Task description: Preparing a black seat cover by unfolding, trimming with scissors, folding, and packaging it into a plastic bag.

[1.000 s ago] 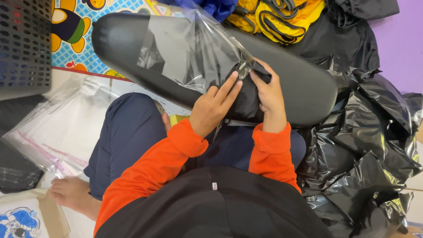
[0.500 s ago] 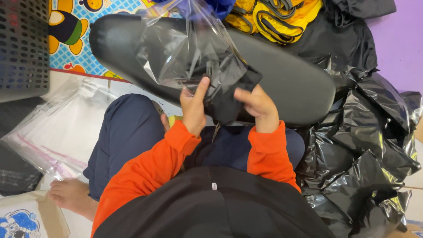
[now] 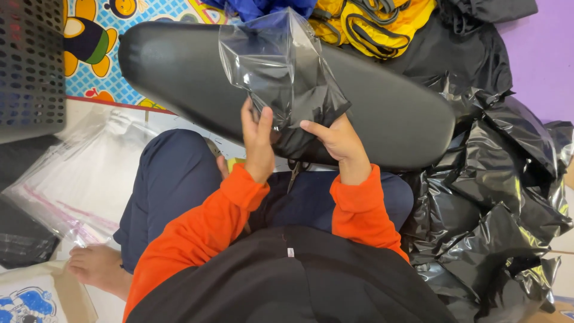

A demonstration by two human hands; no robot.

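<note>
Transparent plastic formed the bag [image 3: 272, 60] that both hands held above the long black padded board [image 3: 388, 113] lying across the person's lap. A folded black garment [image 3: 311, 116] sat in the lower part of the bag, bunched near the hands; the far part of the bag stood up slack and mostly unfilled. The left hand [image 3: 258, 143] was closed on the bag's left near edge, thumb and fingers pinching film. The right hand [image 3: 338, 140] was clamped on the garment's lower right corner through or at the bag mouth; which of the two could not be told.

Judged progress: insertion appeared mostly done, since the bulk of the garment lay inside the film. Remaining, by judgement: seating the garment fully toward the far end, flattening the bag, and closing the mouth.

A stack of flat clear bags [image 3: 78, 185] lay on the floor at left, beside a perforated grey basket [image 3: 30, 66]. A heap of crumpled black garments [image 3: 496, 209] lay at right. Scissors [image 3: 296, 173] rested on the lap, near the hands, untouched.
</note>
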